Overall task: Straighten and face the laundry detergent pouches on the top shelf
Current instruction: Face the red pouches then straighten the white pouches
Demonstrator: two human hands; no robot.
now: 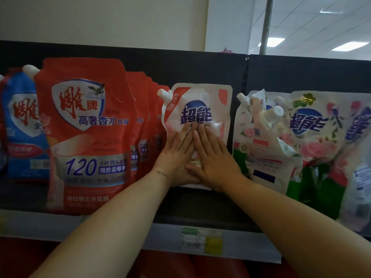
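A white and pink detergent pouch (202, 101) with a blue logo stands upright in the middle of the top shelf (200, 219), its spout at the upper left. My left hand (176, 155) and my right hand (212, 157) lie flat side by side on its lower front, fingers together and pointing up. Both palms press on the pouch and neither hand grips it. A large red pouch (86, 133) stands at the shelf's front left, with a row of red pouches (146, 127) behind it.
A blue pouch (22, 125) stands at the far left. Right of the black divider, several floral white and green pouches (309, 137) lean at different angles, one (267, 149) tilted with its back showing. A price label (201, 240) sits on the shelf's front rail.
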